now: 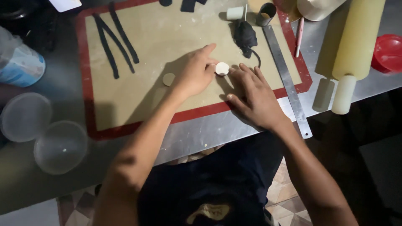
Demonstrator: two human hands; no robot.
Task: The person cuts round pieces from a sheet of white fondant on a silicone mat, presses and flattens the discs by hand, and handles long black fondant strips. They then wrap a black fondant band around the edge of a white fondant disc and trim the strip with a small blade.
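Observation:
A small white round disc [222, 68] of dough lies on a beige baking mat with a red border [138, 125]. My left hand [194, 71] rests on the mat with its fingertips touching the disc's left side. My right hand [255, 94] lies flat beside it, fingertips touching the disc's right side. A second pale disc [168, 79] lies left of my left hand. A lump of black dough [245, 37] with a thin tail sits just beyond the white disc.
Black dough strips [115, 39] lie at the mat's far left. A metal ruler [287, 79], a large rolling pin [356, 46], a red lid [388, 52], round cutters [265, 14] and a pink tool [299, 35] are at right. Clear plastic lids [60, 146] and a container [21, 62] are at left.

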